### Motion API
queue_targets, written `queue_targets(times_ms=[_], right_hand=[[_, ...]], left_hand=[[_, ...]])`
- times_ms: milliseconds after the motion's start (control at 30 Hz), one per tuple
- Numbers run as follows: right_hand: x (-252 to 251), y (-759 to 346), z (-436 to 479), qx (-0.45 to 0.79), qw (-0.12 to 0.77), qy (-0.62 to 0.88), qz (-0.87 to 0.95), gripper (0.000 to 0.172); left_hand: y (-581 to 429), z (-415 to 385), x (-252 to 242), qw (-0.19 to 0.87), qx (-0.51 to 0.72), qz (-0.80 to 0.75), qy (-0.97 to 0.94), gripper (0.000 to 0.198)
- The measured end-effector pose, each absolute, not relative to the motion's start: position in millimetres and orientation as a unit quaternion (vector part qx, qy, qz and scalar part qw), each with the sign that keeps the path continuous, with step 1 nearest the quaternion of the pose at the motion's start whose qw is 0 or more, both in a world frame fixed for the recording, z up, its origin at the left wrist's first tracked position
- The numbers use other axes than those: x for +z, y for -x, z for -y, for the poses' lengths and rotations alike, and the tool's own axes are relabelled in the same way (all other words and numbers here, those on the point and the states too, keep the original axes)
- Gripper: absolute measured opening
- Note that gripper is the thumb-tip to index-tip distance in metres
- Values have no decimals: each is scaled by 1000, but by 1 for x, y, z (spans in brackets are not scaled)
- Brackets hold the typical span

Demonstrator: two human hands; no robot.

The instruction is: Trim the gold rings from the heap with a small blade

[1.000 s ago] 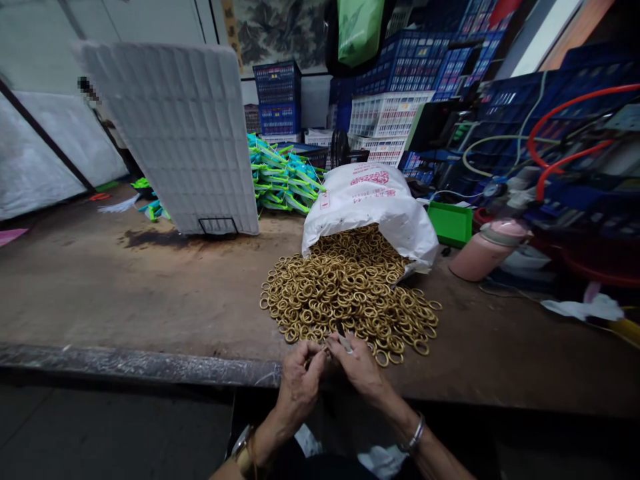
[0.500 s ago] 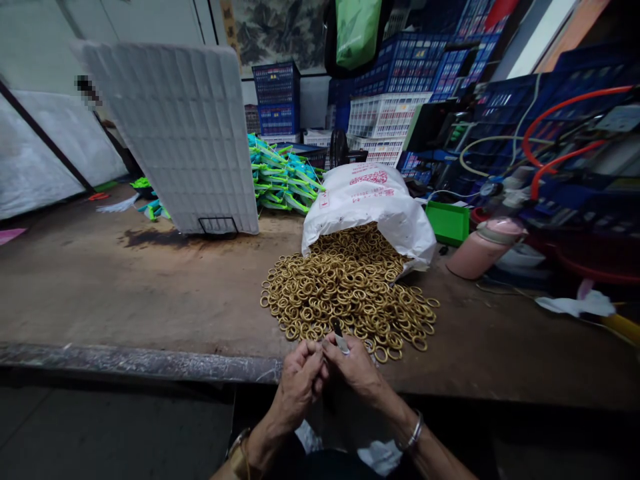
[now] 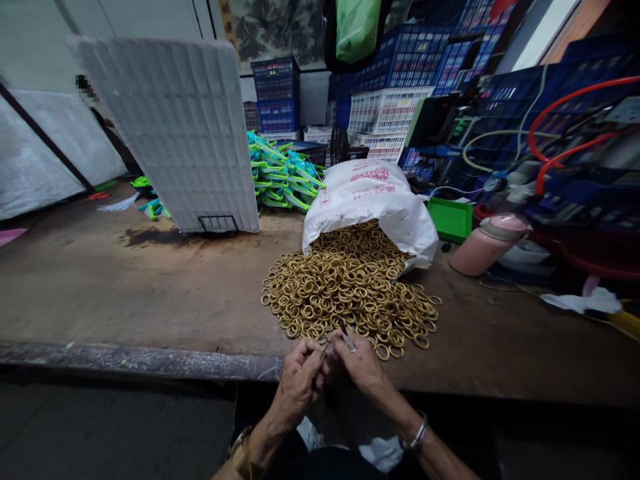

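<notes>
At the table's front edge, my left hand (image 3: 303, 373) is closed in a pinch, with a gold-coloured ring (image 3: 325, 347) showing at its fingertips. My right hand (image 3: 361, 365) almost meets it, fingers closed around a small metal blade with a dark end (image 3: 349, 342); most of that tool is hidden in the grip. Just beyond both hands spreads a heap of gold-coloured rings (image 3: 345, 287). It spills from the mouth of a white sack with red print (image 3: 365, 193), which lies on its side.
On the brown table (image 3: 125, 293) stands a tall ribbed light-grey panel (image 3: 175, 133). Behind it lies a pile of green and blue pieces (image 3: 285, 173). To the right are a green tray (image 3: 450, 220) and a pink bottle (image 3: 485, 245). Blue crates (image 3: 277, 97) are stacked behind.
My right hand has shifted slightly to the right, opening a small gap between the fingertips where the ring's edge now shows. The tool has tilted a little. The heap looks the same.
</notes>
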State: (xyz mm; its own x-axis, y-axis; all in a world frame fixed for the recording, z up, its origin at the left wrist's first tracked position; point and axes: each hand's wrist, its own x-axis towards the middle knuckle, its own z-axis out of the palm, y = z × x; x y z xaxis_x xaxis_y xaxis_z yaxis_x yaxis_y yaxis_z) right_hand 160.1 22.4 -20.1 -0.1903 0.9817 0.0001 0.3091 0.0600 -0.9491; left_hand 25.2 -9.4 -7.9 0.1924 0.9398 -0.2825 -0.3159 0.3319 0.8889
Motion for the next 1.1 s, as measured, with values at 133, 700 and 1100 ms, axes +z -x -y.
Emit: queue_targets(times_ms=[133,700,1100], right_hand=[[-19,-162,-14,328,279,506,747,14],[-17,-159,-7,202,203,516,807,29],[-32,-164,-32,117,197,631,741,23]], left_hand=[[-25,8,-7,679,465,-440,-360,37],[-23,12,-7,626,502,-440,-402,35],[-24,27,8,787,450,-358,-225,34]])
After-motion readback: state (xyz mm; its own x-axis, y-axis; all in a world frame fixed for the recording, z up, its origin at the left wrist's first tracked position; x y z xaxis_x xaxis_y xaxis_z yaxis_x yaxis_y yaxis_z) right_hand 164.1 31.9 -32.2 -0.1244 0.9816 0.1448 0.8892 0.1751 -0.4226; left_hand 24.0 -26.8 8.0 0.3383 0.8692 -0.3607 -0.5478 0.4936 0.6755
